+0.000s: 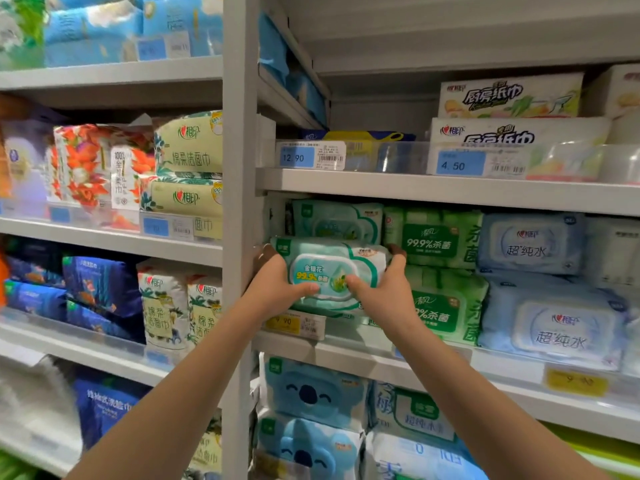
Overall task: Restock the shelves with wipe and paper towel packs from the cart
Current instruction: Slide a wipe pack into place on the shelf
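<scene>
One wipe pack (333, 267), left hand (277, 284), right hand (385, 289) gripping

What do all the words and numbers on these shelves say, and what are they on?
"金银花 99.9% 杀菌": held wipe pack
"99.9%杀菌": green pack
"超纯水": blue pack
"厨房纸巾": kitchen paper box
"棉柔洁面巾": pale green pack
"12.90": blue price tag
"4.50": second blue price tag
"9.90": yellow tag
Barcode print and left-bay tags: too blurred to read.

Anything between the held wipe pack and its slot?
Nothing visible. Left hand and right hand grip the teal wipe pack at the slot's front, between the upright and green packs; a matching pack sits behind.
</scene>
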